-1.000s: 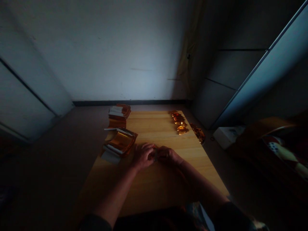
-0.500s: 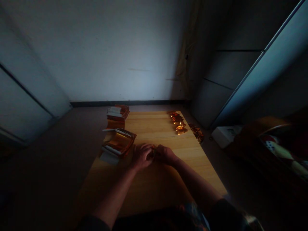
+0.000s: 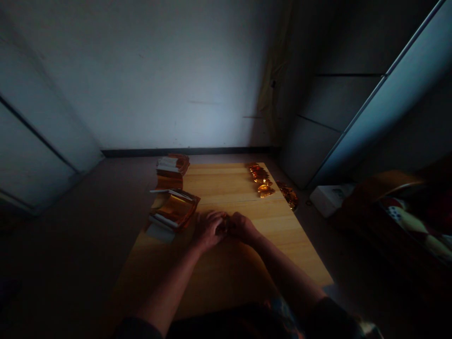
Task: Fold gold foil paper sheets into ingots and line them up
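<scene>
Over the middle of the wooden table (image 3: 282,226), my left hand (image 3: 209,230) and my right hand (image 3: 243,227) are close together, both with curled fingers. Between them is a small dark piece of foil paper (image 3: 223,226), gripped from both sides; its shape is mostly hidden by the fingers and the dim light. Left of my left hand lies a stack of copper-coloured foil sheets (image 3: 178,207) with pale edges. Farther right, a row of folded shiny gold foil pieces (image 3: 262,181) runs along the table's far right side.
Another bundle of foil sheets (image 3: 173,164) sits at the far left corner. More folded foil (image 3: 288,195) shows beyond the table's right edge, low down. A white box (image 3: 326,200) stands on the floor to the right, beside a dark wooden chair-like piece (image 3: 395,183).
My fingers have shifted slightly around the small foil piece, which looks darker now. Both hands keep nearly the same place, and the stacks and row have not moved.
</scene>
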Available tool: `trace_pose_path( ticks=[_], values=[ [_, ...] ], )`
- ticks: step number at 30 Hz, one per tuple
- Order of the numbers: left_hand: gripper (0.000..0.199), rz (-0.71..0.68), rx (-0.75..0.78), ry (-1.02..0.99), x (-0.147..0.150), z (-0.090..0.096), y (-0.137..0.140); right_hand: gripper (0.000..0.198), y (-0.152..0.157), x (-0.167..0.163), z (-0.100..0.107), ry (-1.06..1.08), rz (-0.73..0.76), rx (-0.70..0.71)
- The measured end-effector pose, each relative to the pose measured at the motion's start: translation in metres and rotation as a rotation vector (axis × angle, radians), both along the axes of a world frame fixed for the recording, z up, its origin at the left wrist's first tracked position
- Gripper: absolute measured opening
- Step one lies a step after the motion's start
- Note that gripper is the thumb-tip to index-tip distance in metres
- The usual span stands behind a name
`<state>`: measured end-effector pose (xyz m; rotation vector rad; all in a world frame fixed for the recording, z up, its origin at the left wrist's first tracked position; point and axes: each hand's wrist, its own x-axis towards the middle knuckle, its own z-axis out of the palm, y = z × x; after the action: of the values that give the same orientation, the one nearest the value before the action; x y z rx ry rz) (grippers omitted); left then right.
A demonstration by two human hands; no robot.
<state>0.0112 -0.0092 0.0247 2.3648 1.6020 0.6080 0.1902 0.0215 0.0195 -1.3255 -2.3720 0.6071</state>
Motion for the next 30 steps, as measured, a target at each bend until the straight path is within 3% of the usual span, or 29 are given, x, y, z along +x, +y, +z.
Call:
trace_pose_path(
  ticks=[7, 14, 18, 24, 30],
  values=[
    [0.028, 0.001, 0.002, -0.009, 0.000, -0.003, 0.000, 0.014, -0.003, 0.006, -0.009, 0.220, -0.034, 0.089],
    [0.026, 0.003, -0.003, -0.006, 0.001, 0.000, 0.000, 0.016, -0.005, 0.005, -0.018, 0.235, -0.060, 0.084],
    [0.025, 0.009, 0.010, 0.003, 0.002, 0.002, -0.001, 0.032, -0.006, 0.007, -0.014, 0.251, -0.042, 0.139],
    [0.029, -0.007, 0.018, 0.003, 0.000, -0.002, -0.001, 0.029, -0.014, -0.001, 0.000, -0.078, 0.159, 0.209],
    [0.041, -0.003, 0.050, -0.003, -0.002, -0.006, 0.001, 0.028, -0.020, -0.005, 0.022, -0.317, 0.122, 0.188]
  ],
)
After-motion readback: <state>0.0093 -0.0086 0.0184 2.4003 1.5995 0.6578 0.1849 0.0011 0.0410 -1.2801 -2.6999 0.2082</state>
